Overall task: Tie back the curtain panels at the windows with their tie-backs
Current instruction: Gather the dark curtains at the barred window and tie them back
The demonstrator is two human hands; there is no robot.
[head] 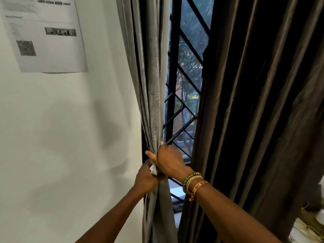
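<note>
A grey curtain panel [150,85] hangs bunched at the window's left edge, pinched into a narrow waist at hand height. My right hand [169,161] wraps around that waist from the window side. My left hand [146,178] sits just below and to the left, closed on the gathered fabric and on a small white piece [153,169] between the two hands; I cannot tell whether this is the tie-back. A dark brown curtain panel [259,111] hangs loose in long folds on the right.
A black window grille [182,109] with diagonal bars shows between the two panels. A white wall [70,128] fills the left, with a printed sheet [45,34] stuck on it. Cluttered pale objects [310,223] sit at the lower right edge.
</note>
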